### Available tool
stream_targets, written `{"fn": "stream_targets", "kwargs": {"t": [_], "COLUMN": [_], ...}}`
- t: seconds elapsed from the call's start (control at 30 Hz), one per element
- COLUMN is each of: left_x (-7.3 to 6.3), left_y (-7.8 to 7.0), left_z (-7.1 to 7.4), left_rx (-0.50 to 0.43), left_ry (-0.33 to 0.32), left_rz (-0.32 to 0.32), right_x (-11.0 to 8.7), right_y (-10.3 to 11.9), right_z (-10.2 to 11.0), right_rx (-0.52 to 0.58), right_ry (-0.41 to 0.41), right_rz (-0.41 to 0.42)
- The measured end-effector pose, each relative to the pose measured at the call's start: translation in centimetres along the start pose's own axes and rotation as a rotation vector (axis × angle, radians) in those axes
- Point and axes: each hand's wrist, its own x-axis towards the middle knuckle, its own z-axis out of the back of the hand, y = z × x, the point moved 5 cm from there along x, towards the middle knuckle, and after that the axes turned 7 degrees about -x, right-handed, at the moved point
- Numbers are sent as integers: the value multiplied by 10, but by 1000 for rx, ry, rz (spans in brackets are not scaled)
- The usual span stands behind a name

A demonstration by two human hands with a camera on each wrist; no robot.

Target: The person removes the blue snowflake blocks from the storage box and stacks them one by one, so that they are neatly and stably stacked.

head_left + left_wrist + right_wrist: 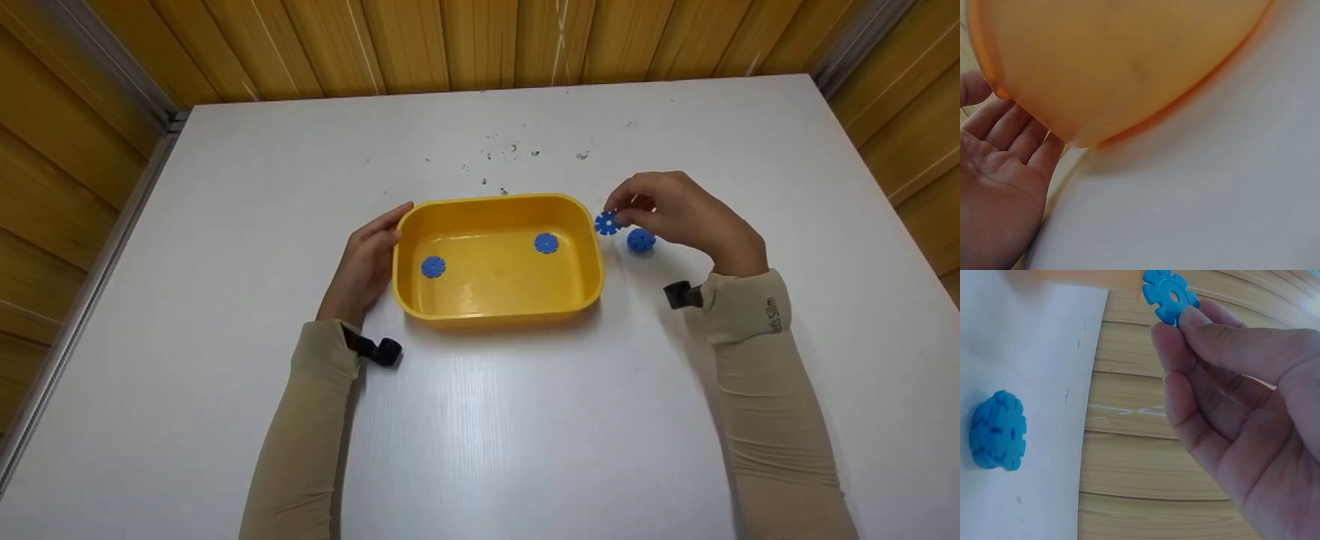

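A yellow plastic basin (pixel 499 319) stands on the white table. My left hand (pixel 367 262) rests against its left outer wall; in the left wrist view the fingers (pixel 1027 135) lie fairly straight, with the tips hidden by the basin (pixel 1140 62). Between thumb and forefinger, my right hand (pixel 675 210) pinches a blue notched disc (pixel 607 223), raised just beside the basin's right rim. A short stack of blue notched discs (pixel 641 240) sits on the table below that hand. Inside the basin lie two separate blue discs, one at left (pixel 433 267) and one at right (pixel 546 243).
The white table (pixel 480 420) reaches back to a wood-patterned wall (pixel 480 45). Small dark scuffs (pixel 514 148) mark its surface behind the basin. Black wrist mounts (pixel 682 295) stick out from both sleeves.
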Motion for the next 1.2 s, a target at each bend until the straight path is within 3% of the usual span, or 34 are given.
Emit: {"fn": "stream_targets", "kwargs": {"t": [0.2, 0.47, 0.63, 1.2], "left_x": [0, -1, -2, -1], "left_y": [-1, 2, 3, 0], "left_z": [0, 1, 1, 1], "left_rx": [-15, -16, -4, -42], "left_ry": [-3, 2, -2, 24], "left_rz": [-4, 1, 3, 2], "right_x": [-5, -14, -16, -15], "right_y": [-12, -37, -50, -72], "right_z": [3, 3, 1, -7], "right_rx": [-11, 10, 16, 47], "right_ry": [4, 100, 139, 172], "right_rz": [-32, -201, -248, -282]}}
